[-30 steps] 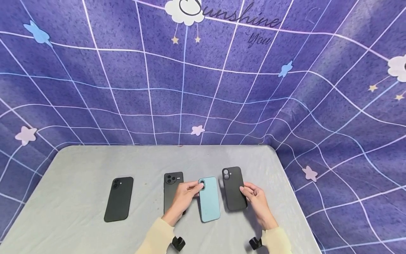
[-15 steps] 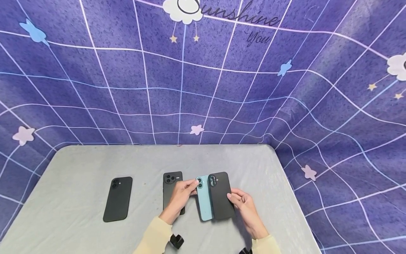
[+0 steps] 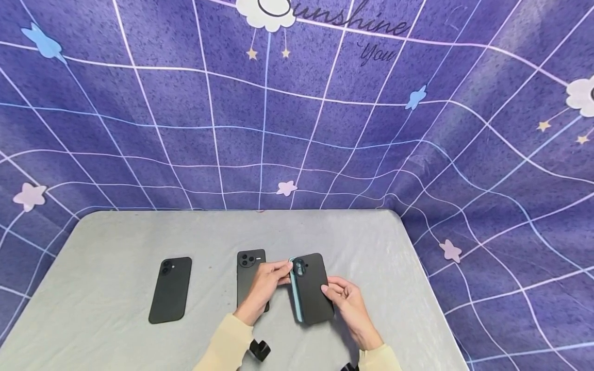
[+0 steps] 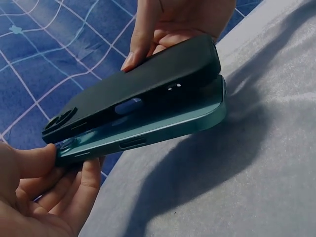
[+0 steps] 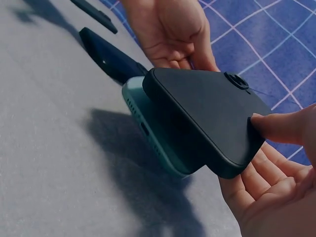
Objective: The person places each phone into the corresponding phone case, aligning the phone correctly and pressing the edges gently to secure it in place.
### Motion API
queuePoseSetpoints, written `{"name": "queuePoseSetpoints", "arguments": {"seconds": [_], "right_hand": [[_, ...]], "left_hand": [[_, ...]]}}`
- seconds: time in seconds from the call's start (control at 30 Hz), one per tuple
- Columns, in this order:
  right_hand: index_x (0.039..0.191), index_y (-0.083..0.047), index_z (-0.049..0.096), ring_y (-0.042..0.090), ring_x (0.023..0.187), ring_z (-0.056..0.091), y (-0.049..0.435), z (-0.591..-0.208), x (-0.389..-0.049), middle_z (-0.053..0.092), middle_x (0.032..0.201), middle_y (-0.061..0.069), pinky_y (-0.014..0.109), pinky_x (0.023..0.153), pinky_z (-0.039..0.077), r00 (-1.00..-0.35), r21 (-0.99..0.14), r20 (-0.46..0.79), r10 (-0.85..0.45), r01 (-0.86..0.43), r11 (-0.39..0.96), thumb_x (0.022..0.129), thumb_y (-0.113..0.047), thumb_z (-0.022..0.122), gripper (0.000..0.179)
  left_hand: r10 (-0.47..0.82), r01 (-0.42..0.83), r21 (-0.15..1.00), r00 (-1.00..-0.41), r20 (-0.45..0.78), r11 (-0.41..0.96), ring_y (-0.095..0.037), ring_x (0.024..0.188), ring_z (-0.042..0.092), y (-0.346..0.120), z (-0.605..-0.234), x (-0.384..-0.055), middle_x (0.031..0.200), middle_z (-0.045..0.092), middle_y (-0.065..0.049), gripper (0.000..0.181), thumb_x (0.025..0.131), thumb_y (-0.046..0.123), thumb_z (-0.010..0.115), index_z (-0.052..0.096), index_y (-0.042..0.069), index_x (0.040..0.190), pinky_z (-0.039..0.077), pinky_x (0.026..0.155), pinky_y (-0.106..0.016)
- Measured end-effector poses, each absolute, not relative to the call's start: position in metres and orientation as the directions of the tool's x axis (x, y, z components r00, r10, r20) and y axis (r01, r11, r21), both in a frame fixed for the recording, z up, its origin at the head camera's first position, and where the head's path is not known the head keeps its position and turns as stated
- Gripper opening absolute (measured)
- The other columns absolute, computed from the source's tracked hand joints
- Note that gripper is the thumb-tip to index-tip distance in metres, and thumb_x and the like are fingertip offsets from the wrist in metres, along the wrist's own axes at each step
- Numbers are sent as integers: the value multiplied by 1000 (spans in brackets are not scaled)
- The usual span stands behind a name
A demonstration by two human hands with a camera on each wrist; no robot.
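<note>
My left hand (image 3: pixel 267 282) pinches a light teal phone (image 4: pixel 168 129) near its camera corner, thumb on top and fingers beneath. A black phone case (image 3: pixel 314 291) is held by its long right edge between the thumb and fingers of my right hand (image 3: pixel 347 304). In the head view the case covers most of the phone, leaving a teal strip along the left. The left wrist view shows a narrow wedge-shaped gap between case and phone, smallest near the camera end. From the right wrist view, the phone's bottom end (image 5: pixel 148 131) juts out beside the case.
Just left of my left hand, a dark phone (image 3: pixel 246 275) with a round camera block lies on the grey cloth-covered table (image 3: pixel 106 247), partly hidden by that hand. Farther left lies another black phone or case (image 3: pixel 170 291). A purple curtain (image 3: pixel 232 129) hangs behind and to the right.
My right hand has brought the black case leftward over the teal phone, which is now mostly covered. My left hand keeps its pinch on the phone in nearly the same place.
</note>
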State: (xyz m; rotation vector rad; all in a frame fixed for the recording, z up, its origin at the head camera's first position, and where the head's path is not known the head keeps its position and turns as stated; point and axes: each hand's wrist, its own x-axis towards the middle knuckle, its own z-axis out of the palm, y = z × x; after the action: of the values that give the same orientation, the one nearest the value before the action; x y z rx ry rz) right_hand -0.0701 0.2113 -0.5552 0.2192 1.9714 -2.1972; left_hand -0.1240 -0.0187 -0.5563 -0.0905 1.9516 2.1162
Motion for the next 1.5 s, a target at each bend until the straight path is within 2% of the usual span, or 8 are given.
{"name": "queuePoseSetpoints", "arguments": {"seconds": [0.23,0.47,0.73,0.93,1.2,1.5], "right_hand": [[125,12,67,15,88,77,208,-554,-71,79,105,21,22,83,60,-977,-975,-212,2,211,-65,96,-4,77,34],[114,4,77,12,83,73,204,-552,-69,78,98,13,19,77,57,-986,-986,-137,92,145,83,92,-5,84,25],[118,1,77,15,87,71,201,-552,-70,77,97,13,21,77,57,-987,-979,-95,133,117,167,90,-9,88,32],[118,2,77,13,81,71,200,-553,-70,77,94,11,19,71,58,-989,-973,-74,130,100,209,90,-11,89,33],[116,5,76,9,71,72,199,-554,-68,78,87,13,18,69,59,-989,-980,-87,121,107,167,88,-5,89,33],[113,11,73,2,62,61,196,-556,-69,75,81,11,13,60,51,-988,-992,-90,122,100,82,88,-1,87,31]], "left_hand": [[171,-241,962,-961,-218,-127,-12,103,74,-21,-556,-124,135,69,-26,34,105,12,70,71,-9,131,64,88,-28],[207,-255,957,-953,-223,-141,-10,100,75,-24,-558,-124,135,69,-27,38,104,14,71,68,-11,134,64,89,-29],[235,-269,948,-945,-226,-172,-9,95,75,-23,-559,-124,131,71,-27,39,104,12,70,67,-13,134,64,88,-27],[253,-278,944,-940,-229,-177,-7,92,75,-22,-560,-124,127,73,-25,39,105,12,70,66,-13,135,64,86,-25],[250,-281,939,-941,-229,-197,-6,90,74,-19,-561,-124,123,75,-23,39,104,10,69,66,-15,134,64,84,-24],[243,-272,946,-943,-225,-176,-8,86,74,-17,-555,-124,116,77,-20,36,105,11,69,69,-14,130,64,84,-27]]}}
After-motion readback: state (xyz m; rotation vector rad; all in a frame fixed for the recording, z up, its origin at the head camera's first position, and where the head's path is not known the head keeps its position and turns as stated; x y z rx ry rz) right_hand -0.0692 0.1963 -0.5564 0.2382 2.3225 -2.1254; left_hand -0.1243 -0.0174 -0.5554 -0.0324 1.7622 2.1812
